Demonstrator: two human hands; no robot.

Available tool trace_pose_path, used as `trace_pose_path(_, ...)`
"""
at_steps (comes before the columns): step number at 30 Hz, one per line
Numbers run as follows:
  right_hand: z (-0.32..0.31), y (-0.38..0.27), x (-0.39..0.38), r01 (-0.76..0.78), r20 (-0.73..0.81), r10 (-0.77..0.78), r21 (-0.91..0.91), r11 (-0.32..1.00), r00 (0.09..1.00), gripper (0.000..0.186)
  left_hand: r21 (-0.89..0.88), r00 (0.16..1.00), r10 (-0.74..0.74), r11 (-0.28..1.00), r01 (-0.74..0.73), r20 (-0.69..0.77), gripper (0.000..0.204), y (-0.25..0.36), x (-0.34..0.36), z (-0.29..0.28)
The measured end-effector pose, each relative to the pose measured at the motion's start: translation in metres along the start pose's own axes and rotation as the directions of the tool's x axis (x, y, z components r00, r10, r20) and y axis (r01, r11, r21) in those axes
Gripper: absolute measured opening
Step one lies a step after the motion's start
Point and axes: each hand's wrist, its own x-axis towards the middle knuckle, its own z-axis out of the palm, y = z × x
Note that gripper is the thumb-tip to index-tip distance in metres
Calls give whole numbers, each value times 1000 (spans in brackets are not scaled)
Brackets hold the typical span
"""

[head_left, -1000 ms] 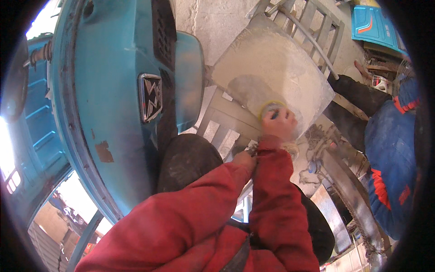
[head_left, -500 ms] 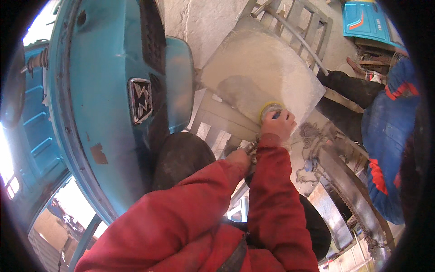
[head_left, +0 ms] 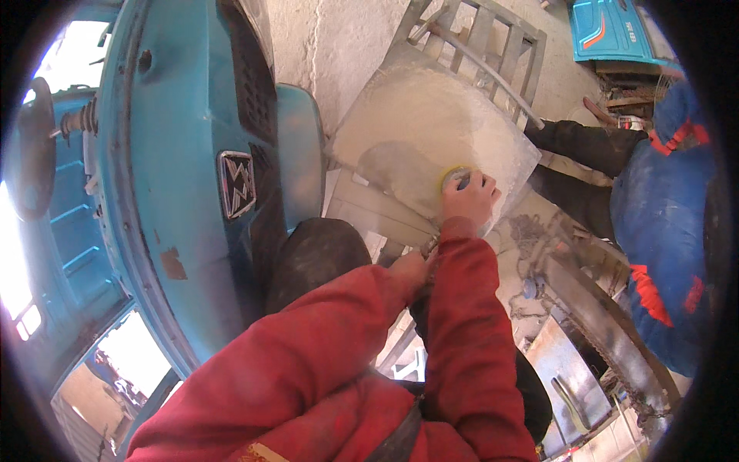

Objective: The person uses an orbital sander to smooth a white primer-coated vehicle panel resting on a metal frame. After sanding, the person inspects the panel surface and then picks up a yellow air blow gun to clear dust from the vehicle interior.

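Note:
My right hand [head_left: 469,196] grips a round tool [head_left: 455,175] with a yellow rim, perhaps a sander, resting on a dusty, pale metal panel [head_left: 416,100]. My left hand [head_left: 412,269] is just below, beside my right wrist, closed on something small and metallic that I cannot make out. The panel lies at an angle over a grey slatted metal frame [head_left: 512,58]. A dark patch of shade falls on the panel left of the tool.
A turquoise vehicle cab [head_left: 177,192] fills the left side. A person in blue and orange clothing [head_left: 658,239] is at the right, dark-clad legs reaching toward the panel. A curved steel bar [head_left: 608,331] is at lower right, another turquoise panel [head_left: 616,31] at upper right.
My right hand and the round tool have shifted slightly up on the panel since half a second ago. The view has shifted a little; both hands keep their grip.

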Motion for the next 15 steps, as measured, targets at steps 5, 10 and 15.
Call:
trace_pose_path(5, -3, -2, 23, 11, 97, -11, -7, 1000, 995, 39, 194, 994, 101, 977, -91, -45, 89, -1, 38, 12)
trace_pose_path(10, -17, -10, 14, -36, 237, 39, -15, 999, 971, 53, 203, 993, 117, 973, -108, -33, 89, -9, 39, 20)
trace_pose_path(15, -38, -1, 8, -241, 402, 260, -98, 965, 878, 68, 25, 997, 71, 997, -71, -10, 87, -12, 28, 24)
